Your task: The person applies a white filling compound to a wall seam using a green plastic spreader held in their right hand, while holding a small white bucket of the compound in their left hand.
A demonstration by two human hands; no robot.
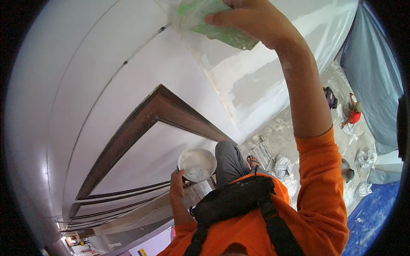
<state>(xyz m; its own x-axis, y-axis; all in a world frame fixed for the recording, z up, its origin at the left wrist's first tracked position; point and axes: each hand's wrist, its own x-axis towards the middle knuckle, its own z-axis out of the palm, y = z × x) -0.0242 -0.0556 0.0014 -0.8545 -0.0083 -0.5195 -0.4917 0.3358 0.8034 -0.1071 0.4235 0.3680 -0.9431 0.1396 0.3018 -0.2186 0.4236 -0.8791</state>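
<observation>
The right hand (254, 21) is raised and partly closed, gripping the green spreader (194, 17) between thumb and fingers. The spreader is at the wall (192, 81), beyond the upper corner of the brown frame (156, 104); full edge contact cannot be confirmed. The left hand (177, 185) is curled on the bucket (215, 162), thumb at the rim. The bucket contains white paste (196, 164) and is beside the grey-trousered leg (232, 160).

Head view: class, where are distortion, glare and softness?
Head view: the brown frame curves along its left limb; head view: faint glare on the white wall at far left; head view: the green sheet in the right hand looks soft at its left edge.
</observation>
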